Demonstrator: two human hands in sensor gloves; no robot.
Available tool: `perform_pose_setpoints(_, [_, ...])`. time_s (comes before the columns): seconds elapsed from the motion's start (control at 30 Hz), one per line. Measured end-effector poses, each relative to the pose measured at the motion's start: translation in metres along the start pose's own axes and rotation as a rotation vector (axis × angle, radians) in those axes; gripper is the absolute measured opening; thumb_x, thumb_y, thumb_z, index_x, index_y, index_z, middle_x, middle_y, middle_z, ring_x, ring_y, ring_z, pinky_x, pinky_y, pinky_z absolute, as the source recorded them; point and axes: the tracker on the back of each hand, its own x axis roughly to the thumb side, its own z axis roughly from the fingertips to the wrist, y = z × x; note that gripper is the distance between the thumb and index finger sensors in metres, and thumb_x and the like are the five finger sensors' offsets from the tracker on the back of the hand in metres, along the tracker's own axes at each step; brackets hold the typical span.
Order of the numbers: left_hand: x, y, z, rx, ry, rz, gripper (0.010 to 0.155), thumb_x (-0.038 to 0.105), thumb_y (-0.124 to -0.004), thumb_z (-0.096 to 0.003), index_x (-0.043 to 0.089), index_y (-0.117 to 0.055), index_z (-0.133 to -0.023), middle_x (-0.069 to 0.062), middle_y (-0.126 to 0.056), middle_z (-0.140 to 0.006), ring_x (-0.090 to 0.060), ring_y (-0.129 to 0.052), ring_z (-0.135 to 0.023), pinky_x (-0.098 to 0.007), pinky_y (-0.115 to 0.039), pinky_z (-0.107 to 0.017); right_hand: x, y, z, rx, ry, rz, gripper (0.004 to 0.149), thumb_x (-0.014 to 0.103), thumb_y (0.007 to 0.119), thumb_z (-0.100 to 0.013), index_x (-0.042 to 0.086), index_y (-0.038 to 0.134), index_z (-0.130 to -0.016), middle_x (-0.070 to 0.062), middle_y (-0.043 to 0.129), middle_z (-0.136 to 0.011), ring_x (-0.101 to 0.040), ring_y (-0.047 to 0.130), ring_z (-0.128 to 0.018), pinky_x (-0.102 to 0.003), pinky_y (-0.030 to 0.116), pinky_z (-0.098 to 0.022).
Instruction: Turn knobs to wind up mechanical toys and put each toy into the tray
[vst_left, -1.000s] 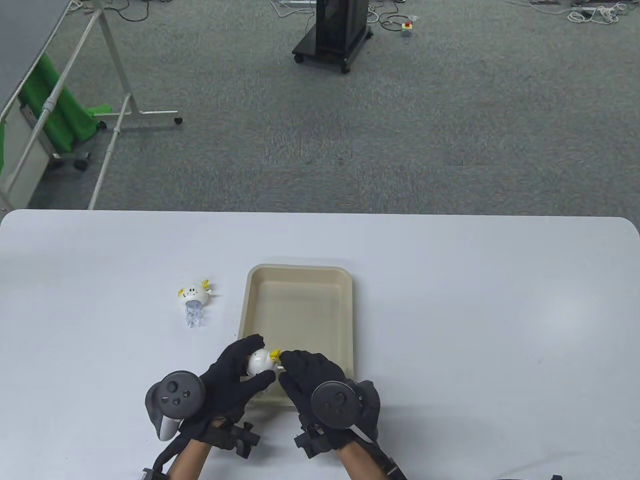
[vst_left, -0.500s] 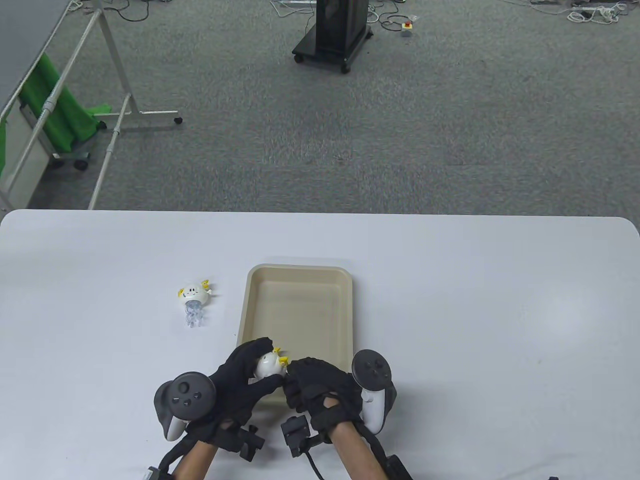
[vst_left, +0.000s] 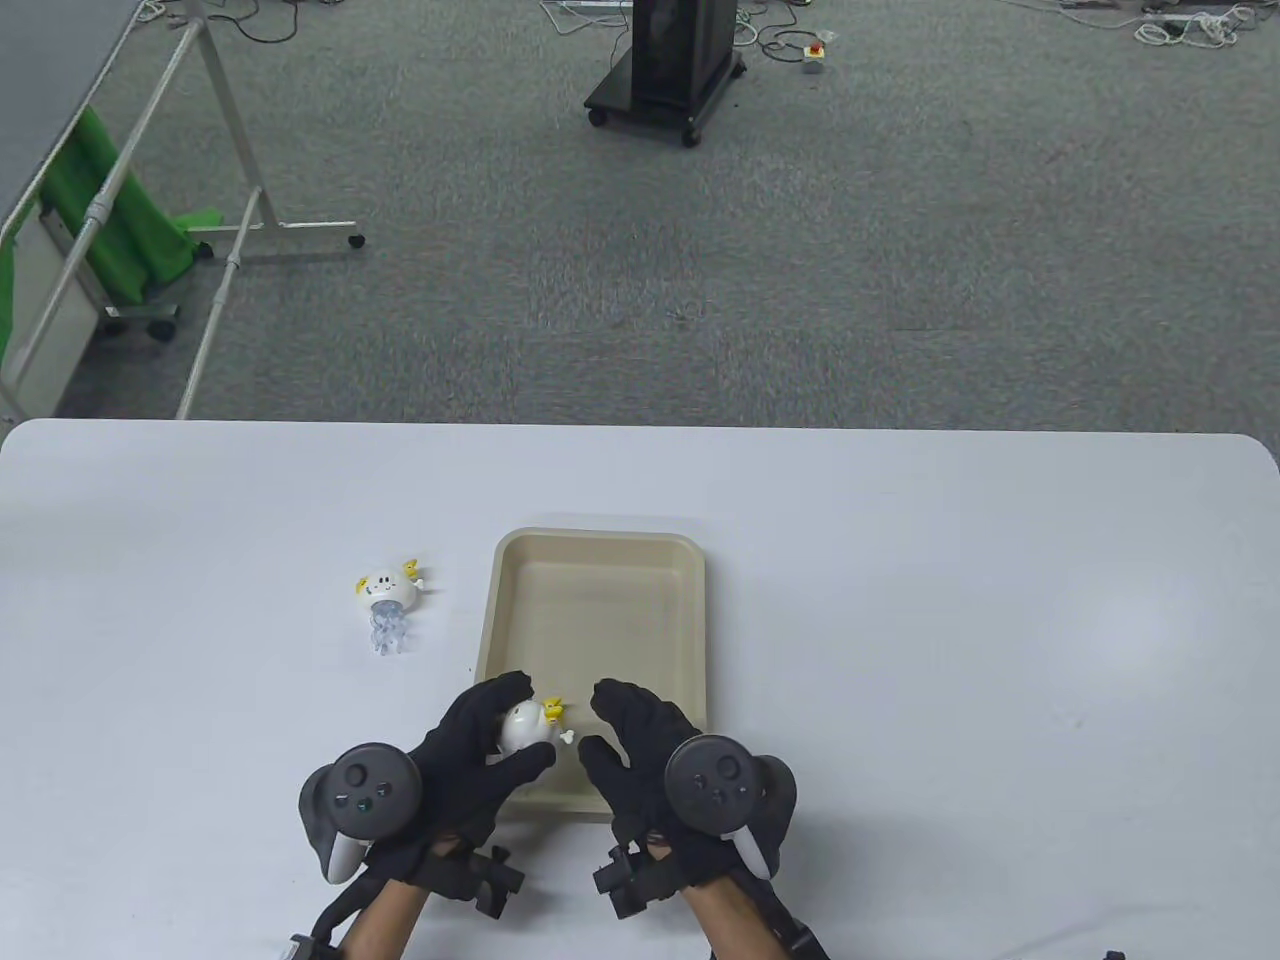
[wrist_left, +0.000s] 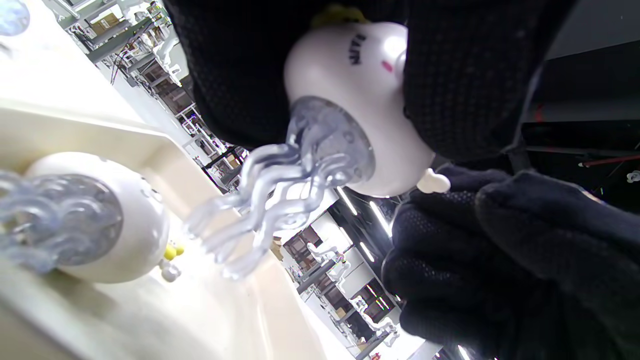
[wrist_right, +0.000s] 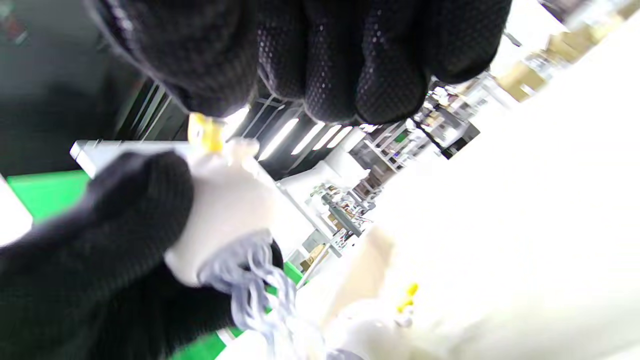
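My left hand (vst_left: 525, 722) grips a white jellyfish toy (vst_left: 522, 724) over the near end of the beige tray (vst_left: 600, 620). The toy's small white knob (vst_left: 567, 737) points right, with yellow bits above it. My right hand (vst_left: 598, 720) is beside the knob with fingers spread, not pinching it. The left wrist view shows the held toy (wrist_left: 350, 75) with clear tentacles hanging down, and a second toy (wrist_left: 135, 225) lying in the tray below. A third jellyfish toy (vst_left: 388, 592) lies on the table left of the tray.
The white table (vst_left: 900, 600) spreads wide to the right and left of the tray. Beyond its far edge is grey carpet with a black wheeled stand (vst_left: 668, 70) and a white frame (vst_left: 230, 180).
My right hand pinched the knob, twisted so its tracker swung right, then let go and rolled back. The left hand kept the toy in place.
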Motion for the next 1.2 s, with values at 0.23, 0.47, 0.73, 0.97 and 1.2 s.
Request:
perform_pose_setpoints(0.23, [0.001, -0.001, 0.001, -0.007, -0.004, 0.016, 0.076, 0.049, -0.093, -0.0381, 0.021, -0.074, -0.106, -0.008, -0.079, -0.102, -0.029, -0.102, -0.080, -0.034, -0.096, -0.058, 0.024, 0.019, 0.008, -0.015, -0.165, 0.287, 0.059, 0.038, 0.083, -0.041, 0.015, 0.068, -0.094, -0.012, 0.078, -0.094, -0.035, 0.083, -0.079, -0.051, 0.070, -0.065])
perform_pose_setpoints(0.47, [-0.001, 0.000, 0.001, -0.001, 0.004, 0.043, 0.076, 0.049, -0.092, -0.0381, 0.021, -0.073, -0.106, -0.008, -0.079, -0.102, -0.030, -0.101, -0.080, -0.035, -0.096, -0.058, 0.032, 0.023, 0.010, -0.111, -0.240, 0.398, 0.051, 0.033, 0.079, -0.042, 0.013, 0.073, -0.088, -0.010, 0.085, -0.085, -0.031, 0.090, -0.070, -0.048, 0.075, -0.059])
perform_pose_setpoints(0.73, [0.002, 0.000, 0.000, -0.015, -0.016, 0.046, 0.076, 0.048, -0.093, -0.0378, 0.021, -0.074, -0.106, -0.008, -0.079, -0.102, -0.030, -0.101, -0.080, -0.035, -0.096, -0.058, 0.008, 0.012, -0.008, -0.015, -0.026, 0.028, 0.043, 0.040, 0.076, -0.042, 0.010, 0.086, -0.072, -0.009, 0.098, -0.061, -0.028, 0.099, -0.045, -0.046, 0.083, -0.041])
perform_pose_setpoints(0.97, [0.008, -0.007, 0.000, -0.047, -0.044, -0.025, 0.075, 0.048, -0.093, -0.0382, 0.022, -0.073, -0.106, -0.007, -0.079, -0.103, -0.029, -0.101, -0.082, -0.035, -0.096, -0.059, -0.040, 0.023, -0.008, 0.150, 0.550, -0.613, 0.041, 0.040, 0.079, -0.042, 0.003, 0.089, -0.056, -0.010, 0.101, -0.037, -0.023, 0.099, -0.019, -0.042, 0.085, -0.018])
perform_pose_setpoints(1.2, [0.005, -0.006, 0.000, -0.042, -0.031, -0.024, 0.075, 0.048, -0.093, -0.0380, 0.021, -0.073, -0.106, -0.008, -0.079, -0.102, -0.030, -0.101, -0.081, -0.035, -0.096, -0.058, -0.041, 0.023, -0.007, 0.180, 0.535, -0.620, 0.042, 0.041, 0.078, -0.043, 0.004, 0.089, -0.059, -0.010, 0.100, -0.041, -0.024, 0.099, -0.022, -0.043, 0.085, -0.021])
